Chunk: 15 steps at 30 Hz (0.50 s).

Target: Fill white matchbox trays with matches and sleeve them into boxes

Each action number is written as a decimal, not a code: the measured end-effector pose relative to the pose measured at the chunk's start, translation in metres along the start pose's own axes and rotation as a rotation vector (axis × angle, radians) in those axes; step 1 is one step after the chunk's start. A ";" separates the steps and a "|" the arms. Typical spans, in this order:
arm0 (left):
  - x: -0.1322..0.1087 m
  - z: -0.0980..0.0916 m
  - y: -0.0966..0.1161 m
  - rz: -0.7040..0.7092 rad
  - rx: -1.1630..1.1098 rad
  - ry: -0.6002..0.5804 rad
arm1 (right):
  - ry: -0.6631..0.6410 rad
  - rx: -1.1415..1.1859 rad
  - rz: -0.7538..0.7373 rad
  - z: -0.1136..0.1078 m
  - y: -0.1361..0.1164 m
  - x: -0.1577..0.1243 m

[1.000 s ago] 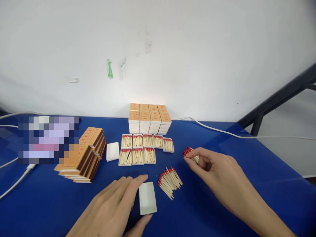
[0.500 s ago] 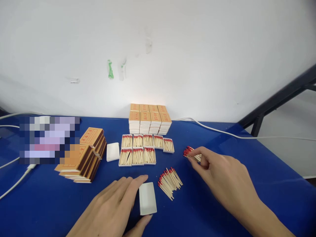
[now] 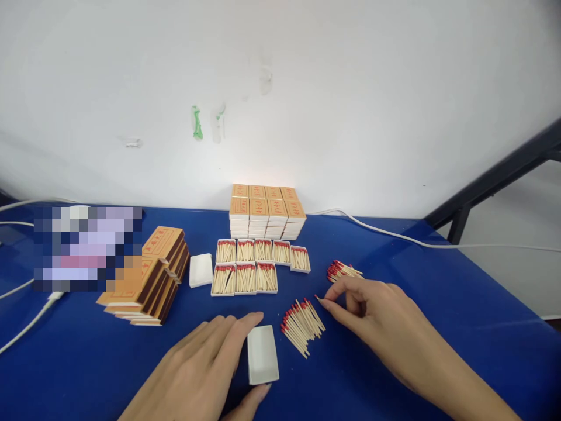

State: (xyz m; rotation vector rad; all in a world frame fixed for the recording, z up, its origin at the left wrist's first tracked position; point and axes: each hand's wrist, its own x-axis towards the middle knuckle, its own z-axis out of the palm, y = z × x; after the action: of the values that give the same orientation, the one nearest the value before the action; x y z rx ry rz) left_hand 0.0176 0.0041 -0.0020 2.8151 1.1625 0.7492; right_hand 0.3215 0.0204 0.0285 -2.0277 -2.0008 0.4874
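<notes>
My left hand (image 3: 199, 365) steadies an empty white matchbox tray (image 3: 263, 355), with the index finger at its far left corner and the thumb at its near edge. Between thumb and index finger, my right hand (image 3: 370, 313) pinches a match (image 3: 317, 297); only its red head and a bit of stick show. Just left of those fingertips lies a loose pile of matches (image 3: 302, 324), fanned out on the blue table. Behind my right hand is a second heap of matches (image 3: 342, 271), partly covered by the hand.
Several trays filled with matches (image 3: 245, 278) stand in two rows beyond my hands. Stacked matchboxes (image 3: 267, 213) sit against the wall, and more matchbox covers (image 3: 162, 263) are piled at left. Another white tray (image 3: 200, 270) lies between. A white cable (image 3: 381, 234) crosses the back.
My right hand has drawn a match from the far heap and moved it toward me and left, beside the nearer pile. My left hand stays at the tray.
</notes>
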 end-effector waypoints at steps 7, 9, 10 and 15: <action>-0.002 0.001 0.001 -0.008 -0.002 -0.001 | 0.143 0.027 0.024 -0.005 0.005 0.000; -0.002 0.001 0.000 -0.016 -0.015 -0.002 | 0.215 -0.092 0.064 -0.006 0.009 0.002; -0.003 0.001 -0.001 -0.021 -0.023 -0.001 | 0.227 -0.148 0.078 -0.006 0.011 0.003; -0.004 0.001 -0.002 -0.021 -0.036 -0.007 | 0.206 -0.279 0.084 -0.003 0.012 0.006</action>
State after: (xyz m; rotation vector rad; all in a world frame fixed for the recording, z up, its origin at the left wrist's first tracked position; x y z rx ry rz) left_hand 0.0145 0.0025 -0.0053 2.7698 1.1631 0.7503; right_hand 0.3335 0.0258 0.0260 -2.2249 -1.9539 0.0102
